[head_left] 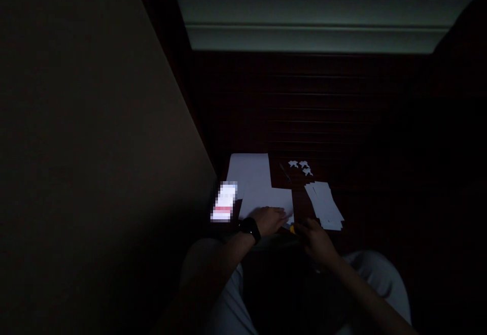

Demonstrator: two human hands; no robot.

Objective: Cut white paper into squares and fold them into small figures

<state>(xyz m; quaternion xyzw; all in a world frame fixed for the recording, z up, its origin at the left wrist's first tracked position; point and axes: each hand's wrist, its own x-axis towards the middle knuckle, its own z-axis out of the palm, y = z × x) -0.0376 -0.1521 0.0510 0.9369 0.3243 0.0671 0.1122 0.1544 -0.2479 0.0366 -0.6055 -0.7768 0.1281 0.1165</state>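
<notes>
The scene is very dark. My left hand (271,220), with a black watch (250,228) on the wrist, lies flat with fingers stretched out on a white sheet of paper (253,182). My right hand (315,237) is closed around a small tool with a yellow part (292,229), its tip close to the sheet's near edge beside my left fingers. To the right lies a stack of cut white paper strips (325,204). A few small white cut-out shapes (300,166) rest farther back.
The papers lie on a dark red-brown surface (342,137). A lit phone screen (224,202) sits left of the sheet. A plain wall (95,147) rises on the left. A pale ribbed panel (315,15) spans the top. My knees (376,269) show below.
</notes>
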